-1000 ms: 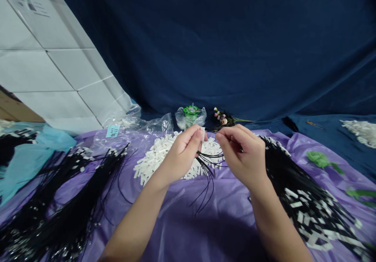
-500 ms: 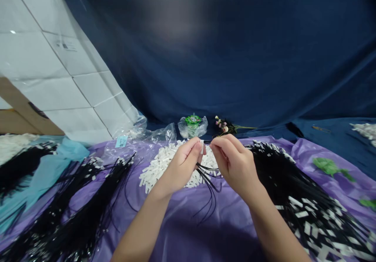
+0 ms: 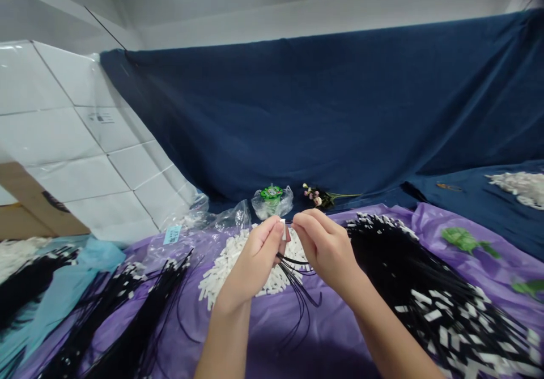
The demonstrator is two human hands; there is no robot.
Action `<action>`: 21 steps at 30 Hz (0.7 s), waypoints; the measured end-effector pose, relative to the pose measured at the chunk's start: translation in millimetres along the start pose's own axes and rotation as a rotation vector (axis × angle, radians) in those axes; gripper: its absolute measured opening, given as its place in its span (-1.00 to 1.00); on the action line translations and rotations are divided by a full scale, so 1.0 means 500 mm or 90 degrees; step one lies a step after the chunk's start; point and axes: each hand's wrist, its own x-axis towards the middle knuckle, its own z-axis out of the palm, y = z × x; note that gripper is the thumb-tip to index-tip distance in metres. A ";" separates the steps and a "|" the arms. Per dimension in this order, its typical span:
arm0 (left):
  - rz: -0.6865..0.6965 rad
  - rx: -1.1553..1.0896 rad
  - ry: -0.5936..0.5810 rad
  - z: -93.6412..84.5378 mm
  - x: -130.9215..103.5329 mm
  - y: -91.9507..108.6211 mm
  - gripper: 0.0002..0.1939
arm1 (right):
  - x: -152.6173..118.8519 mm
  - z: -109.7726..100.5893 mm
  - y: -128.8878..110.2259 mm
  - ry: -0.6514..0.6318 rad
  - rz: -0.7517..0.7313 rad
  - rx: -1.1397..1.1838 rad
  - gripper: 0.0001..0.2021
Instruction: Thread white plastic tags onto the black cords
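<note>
My left hand (image 3: 254, 257) is closed, pinching a small white tab (image 3: 283, 229) between thumb and fingers. Several black cords (image 3: 301, 288) hang from beneath its fingers and curve down over the purple sheet. To its right, my right hand (image 3: 329, 250) is pinched shut on a thin black cord (image 3: 289, 222), whose short visible stretch runs across to the white tab. Whether the cord passes into the tab is too small to tell. Below and behind both hands lies a heap of loose white tabs (image 3: 219, 274), partly covered by them.
Bundles of black cords with white ends lie at left (image 3: 144, 311) and right (image 3: 382, 260) on the purple sheet (image 3: 323, 345). Behind are a clear bag with a green lidded item (image 3: 271, 193), artificial flowers (image 3: 317, 195) and a blue cloth (image 3: 297, 113). White boxes (image 3: 51, 141) stand at left.
The view has tilted up, so more wall shows above the blue cloth and the table sits lower. Both hands keep their grips, still close together at the white tab.
</note>
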 end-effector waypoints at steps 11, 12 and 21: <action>-0.097 -0.288 0.199 0.002 0.054 -0.034 -0.62 | 0.001 -0.057 -0.012 0.069 0.027 0.061 -0.87; -0.095 -0.315 0.222 -0.001 0.058 -0.038 -0.62 | -0.001 -0.058 -0.019 0.015 0.036 0.046 -0.83; -0.052 -0.461 0.258 0.001 0.068 -0.038 -0.70 | -0.010 0.018 -0.023 -0.341 0.192 -0.055 -0.72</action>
